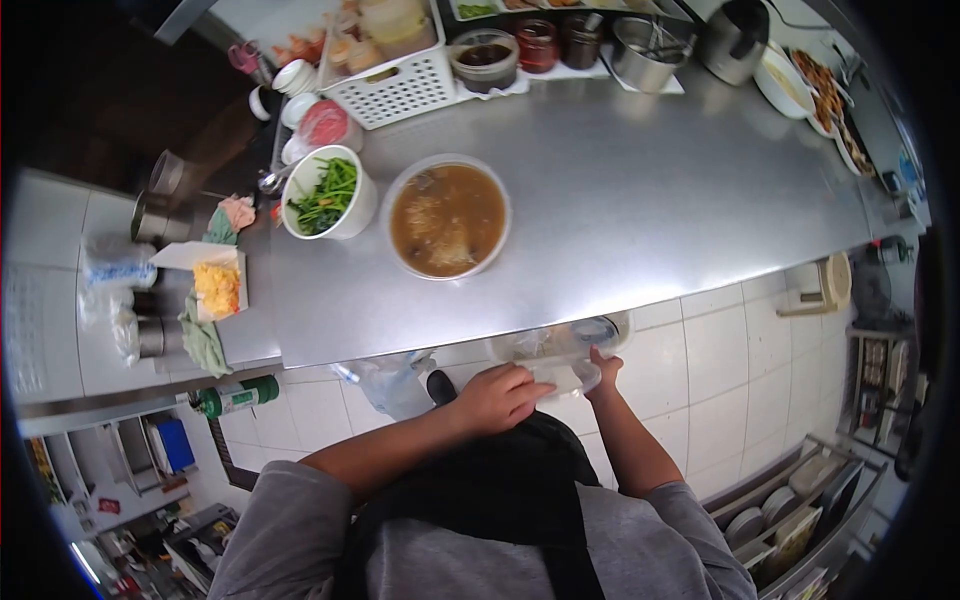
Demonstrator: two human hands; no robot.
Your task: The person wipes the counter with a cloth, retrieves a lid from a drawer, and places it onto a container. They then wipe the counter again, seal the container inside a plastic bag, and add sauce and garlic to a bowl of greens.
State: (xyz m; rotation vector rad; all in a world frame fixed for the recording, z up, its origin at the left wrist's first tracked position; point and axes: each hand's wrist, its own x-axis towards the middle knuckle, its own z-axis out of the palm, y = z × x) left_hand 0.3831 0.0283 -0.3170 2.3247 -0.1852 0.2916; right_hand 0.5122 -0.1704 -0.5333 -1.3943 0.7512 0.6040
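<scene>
Below the counter's front edge, in front of my apron, both hands are on a clear plastic lid (572,381). My left hand (503,398) has its fingers bent together at the lid's left side. At the right side, my right hand (604,374) grips the rim with the thumb up. Just beyond is a pale bin (627,333) under the counter edge, with clear plastic pieces inside. On the counter stand a large round tub of brown soup (450,220) and a white paper bowl of leafy greens (325,197), both uncovered.
An open paper box with yellow fried food (218,288) sits on the left. At the back are a white basket (395,97), sauce jars (537,46), a steel pot (648,58) and a kettle (733,40). A plastic bag (390,388) hangs below the steel counter edge.
</scene>
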